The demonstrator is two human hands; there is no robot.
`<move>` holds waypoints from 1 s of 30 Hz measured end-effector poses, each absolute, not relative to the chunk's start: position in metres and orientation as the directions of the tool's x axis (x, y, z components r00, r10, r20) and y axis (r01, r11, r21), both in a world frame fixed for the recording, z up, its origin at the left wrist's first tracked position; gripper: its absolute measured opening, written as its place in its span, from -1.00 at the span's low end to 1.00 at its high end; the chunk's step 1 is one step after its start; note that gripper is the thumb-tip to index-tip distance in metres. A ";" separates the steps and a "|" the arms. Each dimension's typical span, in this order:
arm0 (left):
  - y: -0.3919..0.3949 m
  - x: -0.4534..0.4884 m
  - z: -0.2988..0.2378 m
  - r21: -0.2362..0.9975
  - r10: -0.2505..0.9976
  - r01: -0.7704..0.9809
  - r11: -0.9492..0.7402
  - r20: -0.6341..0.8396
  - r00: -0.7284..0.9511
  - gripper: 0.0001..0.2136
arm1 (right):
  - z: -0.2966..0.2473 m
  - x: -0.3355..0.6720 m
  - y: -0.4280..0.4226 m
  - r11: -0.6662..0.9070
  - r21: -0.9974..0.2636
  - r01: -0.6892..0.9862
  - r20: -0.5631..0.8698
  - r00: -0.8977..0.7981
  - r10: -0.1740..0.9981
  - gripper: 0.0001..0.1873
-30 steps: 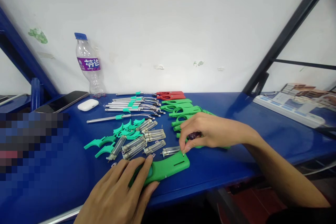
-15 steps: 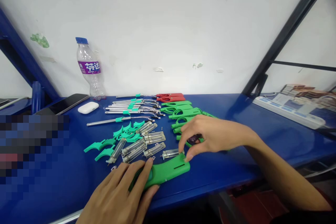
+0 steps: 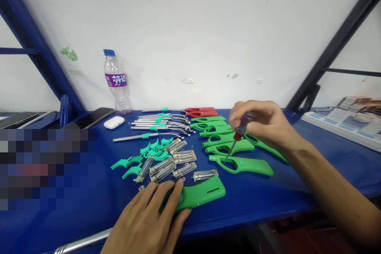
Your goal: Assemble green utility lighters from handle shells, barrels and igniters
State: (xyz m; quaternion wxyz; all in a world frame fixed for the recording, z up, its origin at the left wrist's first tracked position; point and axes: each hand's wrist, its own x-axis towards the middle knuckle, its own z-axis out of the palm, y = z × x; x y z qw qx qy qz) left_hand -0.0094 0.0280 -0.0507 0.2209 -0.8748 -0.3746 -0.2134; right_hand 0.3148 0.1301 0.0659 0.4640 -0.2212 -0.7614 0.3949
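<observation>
Under my left hand point(image 3: 151, 214), fingers wrapped round it, a green stick lighter point(image 3: 204, 194) lies near the table's front edge. Its metal tube point(image 3: 85, 241) sticks out at the lower left. A slot and a tiny screw or hole show at the handle's wide end. My right hand point(image 3: 264, 123) is raised to the right, gripping a small screwdriver point(image 3: 238, 133) with a red-collared, dark clear handle, shaft pointing down. Below its tip lies a green lighter shell half point(image 3: 257, 166). Clear fuel tanks point(image 3: 205, 174) lie just beyond the held lighter.
Teal triggers point(image 3: 131, 162), metal lighter tubes with wires point(image 3: 133, 137) and red shell halves point(image 3: 201, 112) lie further back. A plastic bottle point(image 3: 117, 87), white earphone case point(image 3: 114, 122) and phone point(image 3: 93, 118) are left. A power strip point(image 3: 342, 131) sits right.
My right hand has left the lighter's wide end and risen up and right, and the screwdriver now points downward. The left hand keeps its hold. The camera view has shifted slightly.
</observation>
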 end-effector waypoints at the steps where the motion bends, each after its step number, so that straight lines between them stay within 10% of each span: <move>1: 0.028 -0.009 -0.051 -0.225 0.562 0.750 -0.622 0.538 0.628 -0.60 | 0.064 0.314 0.131 0.576 -0.817 -0.030 0.520 -0.469 0.713 -0.80; 30: 0.030 -0.013 -0.057 -0.201 0.522 0.722 -0.662 0.568 0.636 -0.59 | 0.054 0.294 0.129 0.453 -0.872 -0.183 0.464 -0.604 0.648 -0.82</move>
